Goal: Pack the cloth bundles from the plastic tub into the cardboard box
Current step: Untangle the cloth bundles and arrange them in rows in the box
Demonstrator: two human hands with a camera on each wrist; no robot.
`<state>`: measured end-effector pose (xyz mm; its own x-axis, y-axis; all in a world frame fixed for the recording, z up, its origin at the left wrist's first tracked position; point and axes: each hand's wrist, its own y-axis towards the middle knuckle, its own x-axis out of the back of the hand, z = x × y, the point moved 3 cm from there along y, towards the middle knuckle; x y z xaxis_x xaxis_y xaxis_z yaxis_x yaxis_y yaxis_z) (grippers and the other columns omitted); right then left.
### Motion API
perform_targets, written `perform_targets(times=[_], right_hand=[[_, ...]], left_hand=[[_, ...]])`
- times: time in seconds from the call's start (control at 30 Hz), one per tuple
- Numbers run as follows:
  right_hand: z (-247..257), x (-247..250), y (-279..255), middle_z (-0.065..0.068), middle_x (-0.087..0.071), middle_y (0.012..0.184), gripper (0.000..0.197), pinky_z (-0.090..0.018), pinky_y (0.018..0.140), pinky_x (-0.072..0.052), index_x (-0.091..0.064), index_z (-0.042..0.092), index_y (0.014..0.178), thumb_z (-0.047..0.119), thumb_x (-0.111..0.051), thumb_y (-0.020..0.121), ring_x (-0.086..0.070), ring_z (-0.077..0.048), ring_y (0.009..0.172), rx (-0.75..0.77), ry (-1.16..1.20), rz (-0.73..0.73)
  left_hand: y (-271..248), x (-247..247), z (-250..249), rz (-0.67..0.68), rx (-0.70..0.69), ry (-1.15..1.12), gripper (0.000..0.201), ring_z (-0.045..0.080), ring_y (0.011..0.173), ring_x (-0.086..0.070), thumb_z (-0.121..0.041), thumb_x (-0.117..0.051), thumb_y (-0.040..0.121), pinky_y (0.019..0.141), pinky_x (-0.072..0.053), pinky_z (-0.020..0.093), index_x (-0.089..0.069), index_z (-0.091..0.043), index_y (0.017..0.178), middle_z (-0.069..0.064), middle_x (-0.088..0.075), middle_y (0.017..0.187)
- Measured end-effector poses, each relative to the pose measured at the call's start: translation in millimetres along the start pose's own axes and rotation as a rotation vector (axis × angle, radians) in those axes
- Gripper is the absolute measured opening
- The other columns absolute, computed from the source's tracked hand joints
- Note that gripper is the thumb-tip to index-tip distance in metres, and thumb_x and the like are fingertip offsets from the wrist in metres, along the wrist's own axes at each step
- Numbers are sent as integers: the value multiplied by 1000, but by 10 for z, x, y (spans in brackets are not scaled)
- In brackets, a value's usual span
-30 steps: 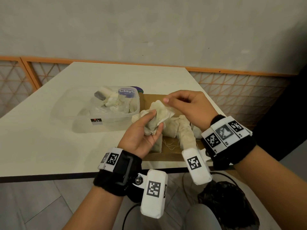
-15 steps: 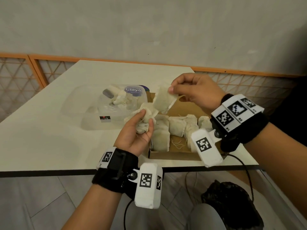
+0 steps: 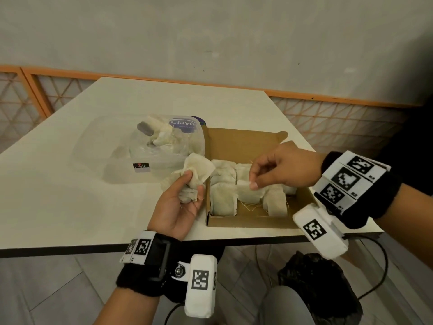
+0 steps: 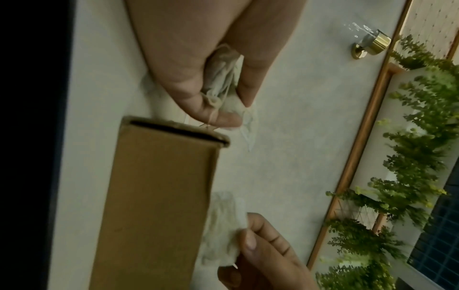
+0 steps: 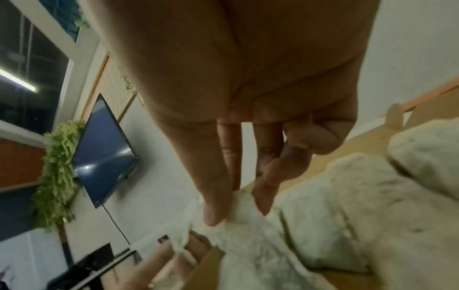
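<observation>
An open cardboard box [image 3: 246, 139] lies on the table with several cream cloth bundles [image 3: 222, 201] packed side by side in its near half. My right hand [image 3: 251, 182] is inside the box and pinches the top edge of one bundle [image 3: 248, 193] between thumb and fingers; the same pinch [image 5: 236, 208] shows in the right wrist view. My left hand [image 3: 189, 186] hovers just left of the box, palm up, gripping a clump of cloth bundles [image 3: 196, 174], also seen in the left wrist view [image 4: 223, 78]. A clear plastic tub [image 3: 164, 146] behind it holds more bundles.
The white table [image 3: 70, 195] stretches to the left of the tub; its near edge runs just below the box. A dark block [image 3: 145, 127] lies in the tub. An orange lattice rail [image 3: 328, 113] stands behind the table, and a black bag [image 3: 318, 282] sits on the floor.
My right hand has carried its bundle from up beside the tub down into the box's middle row. My left hand has stayed beside the box with its clump.
</observation>
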<state>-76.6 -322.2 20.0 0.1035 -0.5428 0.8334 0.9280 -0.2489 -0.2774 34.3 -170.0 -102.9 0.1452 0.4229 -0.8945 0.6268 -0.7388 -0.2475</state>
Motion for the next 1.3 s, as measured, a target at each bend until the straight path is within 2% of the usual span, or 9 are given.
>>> perform_targets(times=[0.17,0.3,0.43,0.6,0.67,0.8,1.03,1.13,1.3], right_hand=[[195,-79,-19,-2,-65,78,12,-11,64,-39,-69,12,87,19,-71,78,-53,-4,65,75,211,126],[152,-274,238,-12,-62,80,4,-28,72,-40,-66,14,80,13,-71,79,-52,-18,72,44,197,158],[39,-355,504,-9,-61,72,8,-36,71,-40,-66,20,75,16,-72,78,-49,-26,71,-17,167,132],[175,-175,435,3,-57,74,14,-21,67,-40,-65,17,94,23,-69,82,-50,-8,67,32,3,-120],[214,-122,260,-3,-60,75,8,-27,70,-44,-66,19,92,17,-65,85,-53,-10,68,52,31,-123],[223,-442,-146,3,-70,91,16,-25,79,-51,-72,24,95,29,-58,89,-64,-12,83,97,19,190],[145,-726,-162,1,-58,99,19,-16,81,-43,-67,19,99,31,-57,89,-55,-11,91,154,157,-114],[132,-813,-164,6,-57,105,38,-12,88,-40,-62,20,113,44,-55,84,-53,-6,98,200,119,-134],[123,-901,-112,10,-49,125,66,-31,107,-32,-53,23,130,65,-43,80,-41,-9,120,214,-87,-91]], left_hand=[[37,46,9,-3,-1,-36,10,10,74,-35,-8,-68,74,54,-54,22,-68,-5,84,-2,-38,85],[-31,-15,8,-12,-15,4,8,13,79,-57,-10,-59,87,53,-54,18,-64,-5,92,8,-62,97],[-64,-49,2,-16,-18,2,9,15,78,-61,-10,-58,88,53,-54,18,-63,-4,94,10,-64,99],[-46,-18,15,-15,0,-35,26,15,86,-51,-10,-65,76,55,-55,20,-62,-2,101,11,-56,106],[-63,-31,13,-19,-6,-17,21,16,85,-58,-9,-63,78,55,-55,19,-63,-2,98,13,-62,106],[-78,-53,14,-4,2,-6,18,17,84,-61,-9,-61,84,56,-55,18,-63,-2,100,13,-64,104],[-115,-71,2,-11,-17,14,28,15,76,-66,-12,-65,73,60,-55,16,-62,-3,99,14,-62,111],[-122,-71,-1,-27,-33,11,31,14,71,-66,-12,-65,73,58,-55,16,-61,-3,103,13,-62,110],[-118,-69,2,-19,1,15,24,12,65,-64,-12,-65,76,59,-55,16,-62,-4,98,11,-62,101]])
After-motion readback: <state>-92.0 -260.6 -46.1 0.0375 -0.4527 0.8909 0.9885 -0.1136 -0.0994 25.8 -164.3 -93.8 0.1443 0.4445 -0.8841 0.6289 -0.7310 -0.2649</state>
